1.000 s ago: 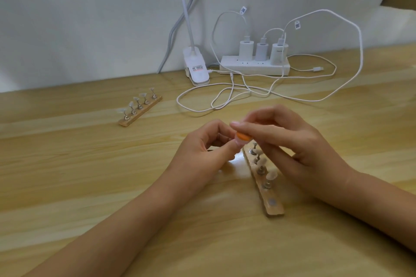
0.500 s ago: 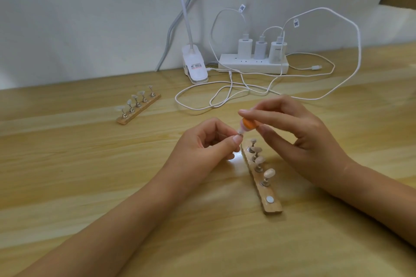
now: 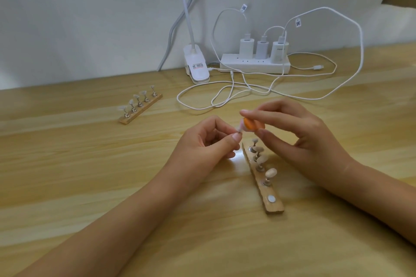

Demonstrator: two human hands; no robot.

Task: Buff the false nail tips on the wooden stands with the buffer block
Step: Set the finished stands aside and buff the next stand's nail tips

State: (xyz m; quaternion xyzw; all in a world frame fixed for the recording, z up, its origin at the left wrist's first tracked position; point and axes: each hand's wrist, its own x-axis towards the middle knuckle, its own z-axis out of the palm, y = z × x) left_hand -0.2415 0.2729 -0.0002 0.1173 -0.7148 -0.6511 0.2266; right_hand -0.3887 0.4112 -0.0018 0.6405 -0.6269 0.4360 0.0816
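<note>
Buffer block (image 3: 251, 124), small and orange, is pinched between the thumb and fingers of the right hand (image 3: 299, 135), raised above the table (image 3: 90, 186) at centre frame. At its nine o'clock, the left hand (image 3: 207, 141) grips a nail tip (image 3: 239, 130) between thumb and forefinger, touching the block's end. Toward five o'clock, a wooden stand (image 3: 262, 177) carries four tipped pegs and one bare magnet (image 3: 271, 198). A second stand (image 3: 140, 105) with five tips lies well apart at ten o'clock. At twelve o'clock sit a power strip (image 3: 254, 65), lamp clamp (image 3: 197, 67) and looped white cables (image 3: 202, 105).
</note>
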